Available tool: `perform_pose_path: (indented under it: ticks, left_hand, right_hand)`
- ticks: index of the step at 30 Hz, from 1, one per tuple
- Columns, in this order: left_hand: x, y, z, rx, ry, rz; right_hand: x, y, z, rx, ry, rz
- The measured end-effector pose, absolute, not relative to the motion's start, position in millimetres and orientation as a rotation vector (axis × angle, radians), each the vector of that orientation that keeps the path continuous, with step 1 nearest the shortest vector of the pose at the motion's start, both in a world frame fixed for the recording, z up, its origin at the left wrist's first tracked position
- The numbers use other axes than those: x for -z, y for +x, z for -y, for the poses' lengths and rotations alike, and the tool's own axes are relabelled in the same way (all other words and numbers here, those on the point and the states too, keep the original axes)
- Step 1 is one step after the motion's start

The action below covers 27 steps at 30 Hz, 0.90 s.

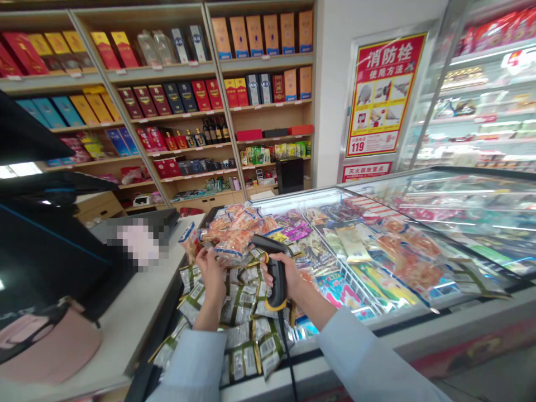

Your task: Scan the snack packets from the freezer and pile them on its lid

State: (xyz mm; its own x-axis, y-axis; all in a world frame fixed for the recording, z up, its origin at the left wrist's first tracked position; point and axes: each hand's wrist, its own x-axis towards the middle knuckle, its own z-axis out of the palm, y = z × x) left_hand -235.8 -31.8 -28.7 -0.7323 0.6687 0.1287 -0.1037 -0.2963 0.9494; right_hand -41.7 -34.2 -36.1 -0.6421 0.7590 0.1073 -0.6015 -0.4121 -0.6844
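My right hand (288,273) grips a black and yellow barcode scanner (277,282) by its handle, its head pointing left over the packets. My left hand (212,276) has its fingers bent on a small clear snack packet (190,241) with a blue edge, which stands tilted at the pile's left end. Just beyond both hands lies a heap of similar orange-red snack packets (237,234). Below my wrists, many green and silver packets (243,304) are spread out with their barcode sides up. The scanner's cable (288,352) runs down toward me.
A glass-topped freezer (310,196) full of packaged goods extends right. At left are a counter (138,312), a pink bag (54,346) and a dark monitor (37,251). Shelves of boxed bottles (180,97) line the back wall, beside a red fire-hydrant sign (385,97).
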Motion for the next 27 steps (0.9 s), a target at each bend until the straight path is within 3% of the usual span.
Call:
perform_pose_path:
  ticks: [12,27]
  left_hand:
    - [14,-246,37,-1.658,0.45,-1.183]
    - [18,-246,37,-2.102,0.849,-1.036]
  right_hand:
    - [34,-41,37,-2.134,-0.284,0.886]
    - [7,-35,60,-1.904,-0.374,1.16]
